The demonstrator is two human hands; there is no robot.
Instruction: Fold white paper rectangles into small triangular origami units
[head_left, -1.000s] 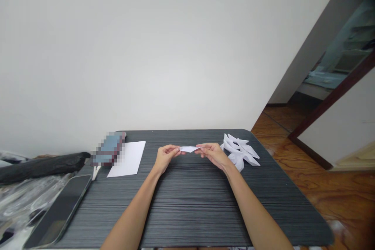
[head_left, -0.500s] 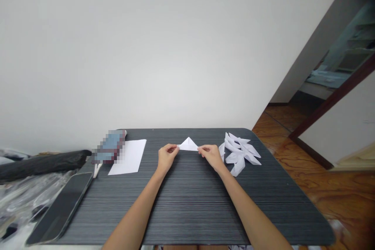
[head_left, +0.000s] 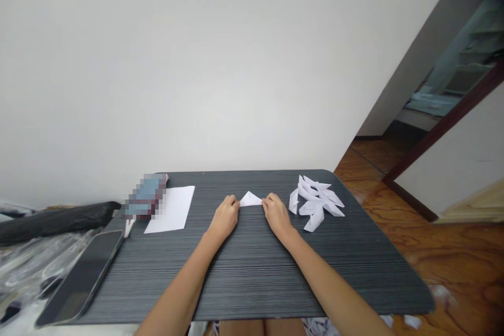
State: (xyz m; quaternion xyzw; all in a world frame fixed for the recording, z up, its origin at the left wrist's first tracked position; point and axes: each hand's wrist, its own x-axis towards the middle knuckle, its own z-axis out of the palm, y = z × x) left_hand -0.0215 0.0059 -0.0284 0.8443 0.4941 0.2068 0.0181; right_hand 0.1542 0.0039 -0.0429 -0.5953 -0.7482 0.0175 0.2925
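A small white folded paper, shaped like a low triangle with its point away from me, is held over the middle of the dark table. My left hand is closed on its left corner, fingers curled. At the opposite corner my right hand grips it the same way. Both thumbs are mostly hidden. Just right of my right hand lies a loose pile of folded white paper pieces.
White paper sheets lie at the left, partly under a blurred-out blue and red object. A dark phone-like slab rests along the left edge. A wall stands behind the table. Paper scraps are on the floor.
Both hands have curled from a fingertip pinch into a tighter grip, knuckles up, and have come slightly lower with the folded paper. The whole view has shifted a little.
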